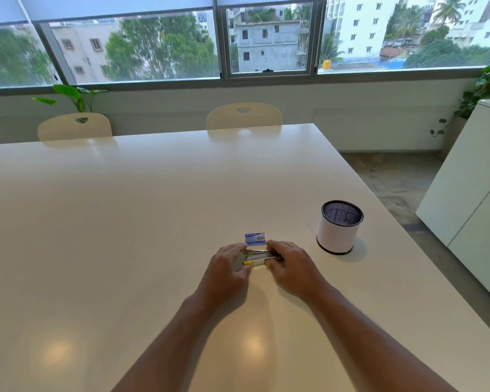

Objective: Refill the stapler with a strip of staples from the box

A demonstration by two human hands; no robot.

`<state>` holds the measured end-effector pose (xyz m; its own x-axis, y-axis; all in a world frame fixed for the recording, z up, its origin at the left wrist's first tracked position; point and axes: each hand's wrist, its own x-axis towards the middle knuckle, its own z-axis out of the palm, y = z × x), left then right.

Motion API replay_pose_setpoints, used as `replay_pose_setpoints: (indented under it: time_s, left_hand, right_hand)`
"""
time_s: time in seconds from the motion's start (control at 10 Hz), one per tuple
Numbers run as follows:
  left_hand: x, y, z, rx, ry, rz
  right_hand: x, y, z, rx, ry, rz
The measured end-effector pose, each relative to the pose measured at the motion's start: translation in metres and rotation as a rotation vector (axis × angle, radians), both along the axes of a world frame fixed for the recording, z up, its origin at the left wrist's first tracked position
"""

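A small stapler (pixel 257 257) with metal rails and a yellow part lies sideways between both hands on the white table (pixel 125 207). My left hand (pixel 229 267) grips its left end. My right hand (pixel 287 264) holds its right end. The stapler looks opened, with two thin metal bars showing. Whether a staple strip is in it I cannot tell. Just behind the hands lies a small blue-and-white staple box (pixel 255 239), flat on the table and apart from the fingers.
A white cylindrical pen holder (pixel 338 227) with a dark mesh inside stands to the right of the hands. Two cream chairs (pixel 244 116) are tucked in at the far edge. The table's right edge runs diagonally near the holder; a white cabinet (pixel 470 193) stands beyond.
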<state>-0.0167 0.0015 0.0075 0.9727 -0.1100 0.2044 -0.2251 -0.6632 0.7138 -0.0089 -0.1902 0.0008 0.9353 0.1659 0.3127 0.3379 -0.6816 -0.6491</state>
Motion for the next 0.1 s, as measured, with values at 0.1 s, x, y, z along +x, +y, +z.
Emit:
replay_pose_setpoints:
  time_s: [0.1]
  left_hand:
    - [0.006, 0.0017, -0.0036, -0.014, -0.01, -0.02]
  right_hand:
    - [-0.0018, 0.0031, -0.0021, 0.041, 0.018, -0.027]
